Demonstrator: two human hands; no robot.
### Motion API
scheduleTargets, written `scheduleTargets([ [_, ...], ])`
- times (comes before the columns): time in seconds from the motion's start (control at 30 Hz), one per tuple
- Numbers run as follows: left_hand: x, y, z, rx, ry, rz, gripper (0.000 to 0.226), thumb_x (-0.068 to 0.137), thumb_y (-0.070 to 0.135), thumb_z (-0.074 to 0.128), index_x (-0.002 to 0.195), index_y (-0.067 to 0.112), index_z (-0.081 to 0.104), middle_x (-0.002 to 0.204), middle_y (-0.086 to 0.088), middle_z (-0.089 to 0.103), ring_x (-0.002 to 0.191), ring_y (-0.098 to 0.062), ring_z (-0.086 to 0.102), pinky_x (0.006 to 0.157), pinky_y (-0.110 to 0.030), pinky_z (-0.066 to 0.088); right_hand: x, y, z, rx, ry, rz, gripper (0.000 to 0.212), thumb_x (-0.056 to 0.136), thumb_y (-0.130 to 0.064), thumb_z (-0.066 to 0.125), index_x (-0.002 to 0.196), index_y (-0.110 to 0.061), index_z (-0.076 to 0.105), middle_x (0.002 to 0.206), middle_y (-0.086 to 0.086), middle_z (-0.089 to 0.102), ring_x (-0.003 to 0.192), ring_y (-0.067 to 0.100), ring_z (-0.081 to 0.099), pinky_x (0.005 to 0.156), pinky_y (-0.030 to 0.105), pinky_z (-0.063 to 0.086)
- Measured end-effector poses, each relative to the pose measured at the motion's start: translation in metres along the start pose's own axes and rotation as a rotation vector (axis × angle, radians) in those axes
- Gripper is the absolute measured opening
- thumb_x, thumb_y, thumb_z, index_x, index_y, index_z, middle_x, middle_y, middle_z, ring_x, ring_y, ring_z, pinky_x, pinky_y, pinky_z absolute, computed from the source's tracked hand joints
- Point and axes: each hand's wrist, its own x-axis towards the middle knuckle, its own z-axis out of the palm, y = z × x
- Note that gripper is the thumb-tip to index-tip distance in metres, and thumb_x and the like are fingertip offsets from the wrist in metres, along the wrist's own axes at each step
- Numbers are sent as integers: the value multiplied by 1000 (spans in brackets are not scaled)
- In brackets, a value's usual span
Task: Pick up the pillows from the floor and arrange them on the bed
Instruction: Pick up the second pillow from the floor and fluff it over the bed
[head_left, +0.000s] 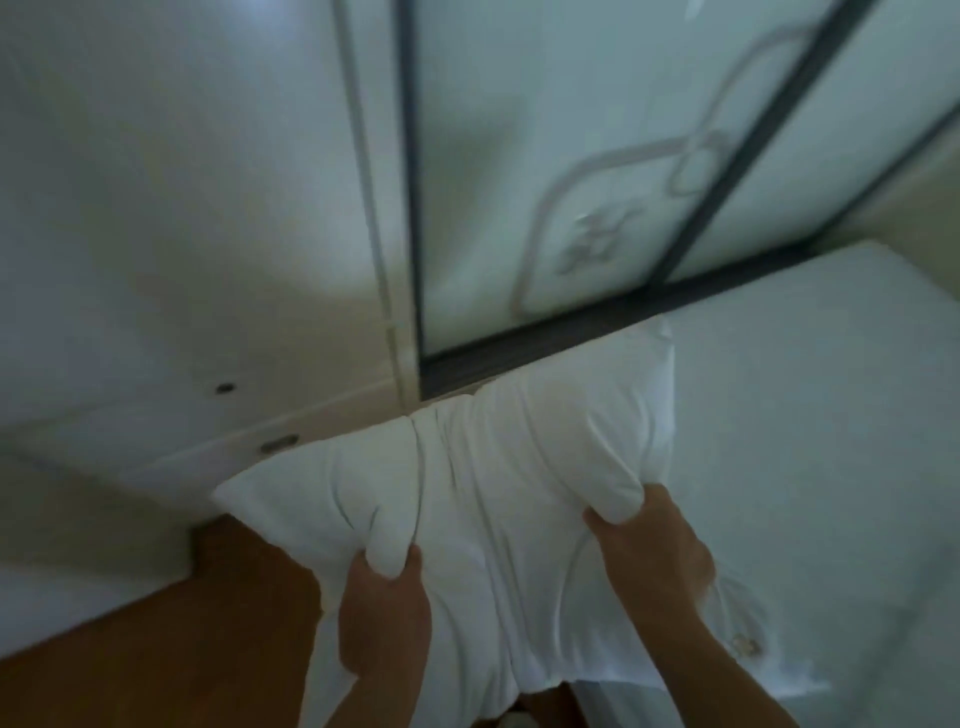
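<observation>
A white pillow (483, 467) is held up in the air at the middle of the view, creased where it is gripped. My left hand (382, 613) pinches its lower left edge. My right hand (652, 556) clutches its right edge. The pillow hangs partly over the left side of the bed (821, 415), which is covered by a white sheet and fills the right of the view. The pillow's lower end is hidden behind my arms.
A white cabinet (171, 410) with small metal handles stands at the left. Behind the bed is a frosted glass sliding door (545, 171) in a dark frame. Brown wooden floor (171, 649) shows at the lower left.
</observation>
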Motion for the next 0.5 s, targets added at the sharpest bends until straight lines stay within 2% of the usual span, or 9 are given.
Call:
scheduleTargets([
  [0.07, -33, 36, 27, 64, -70, 84, 56, 83, 47, 64, 126, 12, 55, 120, -15, 65, 112, -38, 57, 90, -45, 42, 18, 44, -37, 19, 55, 146, 41, 66, -63, 63, 84, -31, 45, 63, -9, 45, 74, 27, 64, 65, 32, 34],
  [0.1, -48, 52, 43, 84, -102, 134, 54, 83, 47, 64, 124, 13, 56, 118, -14, 66, 111, -37, 58, 89, -45, 42, 27, 67, -52, 30, 77, 222, 44, 65, -63, 64, 88, -28, 49, 67, -5, 53, 77, 29, 65, 66, 33, 35],
  [0.17, -78, 79, 82, 125, -178, 232, 51, 82, 47, 65, 121, 15, 58, 114, -12, 67, 107, -36, 60, 88, -45, 44, 43, 120, -77, 54, 134, 357, 52, 63, -63, 65, 94, -24, 52, 84, 5, 68, 85, 33, 66, 69, 35, 37],
  [0.3, -128, 118, 172, 184, -327, 362, 53, 79, 48, 68, 119, 14, 59, 113, -11, 66, 107, -36, 60, 90, -44, 45, 86, 227, -117, 95, 198, 528, 57, 62, -60, 71, 96, -18, 51, 98, 16, 69, 94, 38, 64, 75, 40, 43],
  [0.4, -143, 133, 235, 177, -388, 372, 57, 78, 46, 71, 117, 6, 59, 115, -16, 65, 107, -38, 60, 93, -45, 45, 133, 287, -139, 106, 218, 557, 59, 63, -57, 73, 98, -15, 51, 102, 20, 68, 97, 41, 62, 79, 44, 44],
  [0.5, -140, 131, 291, 144, -378, 332, 59, 77, 45, 72, 114, 1, 59, 113, -21, 66, 103, -39, 61, 85, -40, 46, 187, 329, -149, 152, 252, 474, 62, 69, -49, 74, 114, -12, 53, 114, 20, 64, 108, 39, 57, 90, 45, 39],
])
